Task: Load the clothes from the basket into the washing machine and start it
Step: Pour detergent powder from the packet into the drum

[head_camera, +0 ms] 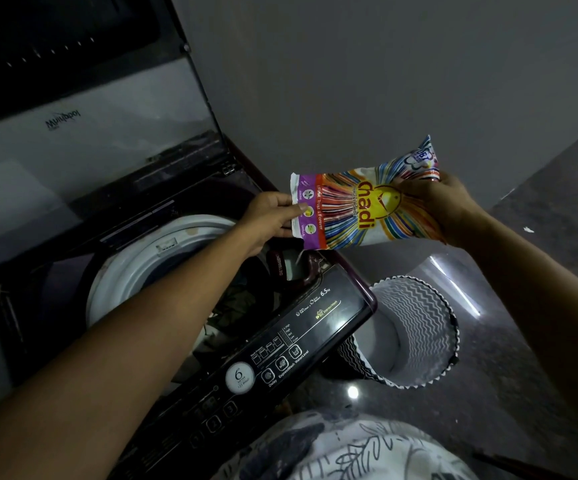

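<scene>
A top-loading washing machine [315,327] stands with its lid [72,109] raised. Dark clothes [235,306] lie inside its white-rimmed drum [135,268]. A colourful detergent powder packet [360,206] is held sideways above the machine's right corner. My left hand [273,216] pinches its open purple end; my right hand [436,206] grips the other end. A thin stream of powder falls from the low corner into the open detergent tray [292,263]. The zigzag-patterned laundry basket [415,330] stands on the floor to the right, with no clothes visible inside.
The control panel [273,362] with buttons and a round sticker faces me along the machine's front. A grey wall rises behind. The dark, glossy floor [523,306] stretches to the right. My patterned clothing [343,448] fills the bottom of the view.
</scene>
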Available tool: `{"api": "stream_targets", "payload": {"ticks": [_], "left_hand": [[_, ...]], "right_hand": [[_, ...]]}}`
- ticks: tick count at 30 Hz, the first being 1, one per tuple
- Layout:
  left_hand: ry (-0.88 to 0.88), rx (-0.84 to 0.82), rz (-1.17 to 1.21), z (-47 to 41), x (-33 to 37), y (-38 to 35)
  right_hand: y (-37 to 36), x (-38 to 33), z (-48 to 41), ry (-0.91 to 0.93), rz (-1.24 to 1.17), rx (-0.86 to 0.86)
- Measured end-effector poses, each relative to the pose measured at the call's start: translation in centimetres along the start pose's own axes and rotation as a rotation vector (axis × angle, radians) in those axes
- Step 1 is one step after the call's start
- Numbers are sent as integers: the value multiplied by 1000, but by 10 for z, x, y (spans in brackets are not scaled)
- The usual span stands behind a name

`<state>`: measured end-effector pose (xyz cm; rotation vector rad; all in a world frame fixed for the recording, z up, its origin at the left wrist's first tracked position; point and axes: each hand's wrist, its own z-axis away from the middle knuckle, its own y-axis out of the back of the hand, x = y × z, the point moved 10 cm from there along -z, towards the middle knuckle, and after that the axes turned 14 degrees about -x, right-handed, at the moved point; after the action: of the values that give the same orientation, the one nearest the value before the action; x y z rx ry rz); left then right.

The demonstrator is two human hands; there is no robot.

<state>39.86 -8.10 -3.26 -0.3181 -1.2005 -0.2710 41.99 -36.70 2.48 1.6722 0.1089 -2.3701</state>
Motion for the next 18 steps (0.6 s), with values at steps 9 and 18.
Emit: {"api": "stream_targets", "payload": {"ticks": [9, 18], "left_hand": [[6, 3, -3, -1, -2, 1], [14, 2, -14, -2, -4, 1]], "right_hand": [[2, 3, -2, -18, -8, 6], [-1, 1, -2, 2, -6, -6]]}}
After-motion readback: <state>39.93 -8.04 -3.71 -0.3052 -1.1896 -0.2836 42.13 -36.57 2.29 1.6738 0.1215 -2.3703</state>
